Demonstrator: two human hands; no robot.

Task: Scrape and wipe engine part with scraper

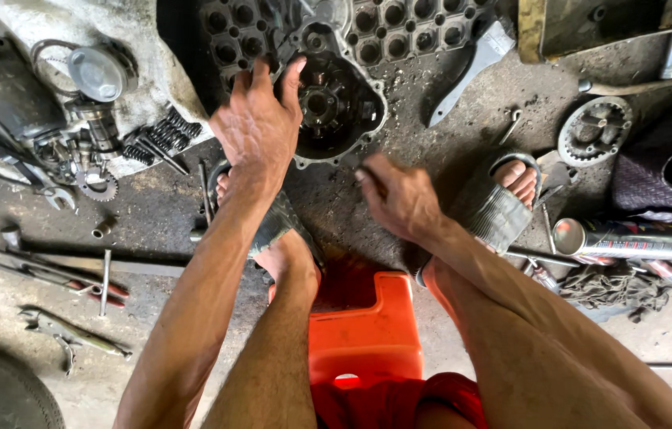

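A dark metal engine cover (336, 107) with a round hollow lies on the oily floor in front of me. My left hand (260, 123) rests on its left rim, fingers spread over the edge. My right hand (399, 195) hovers just below the cover's lower right edge, fingers curled around a small thin tool or bolt that I cannot make out clearly. I sit on an orange stool (364, 326), with my feet in sandals on either side.
A black crate (399, 28) lies behind the cover. At left lie a piston (97, 73), springs (165, 131), a small gear (99, 187) and wrenches (73, 334). At right are a sprocket (594, 131), a spray can (626, 238) and a rag (614, 287).
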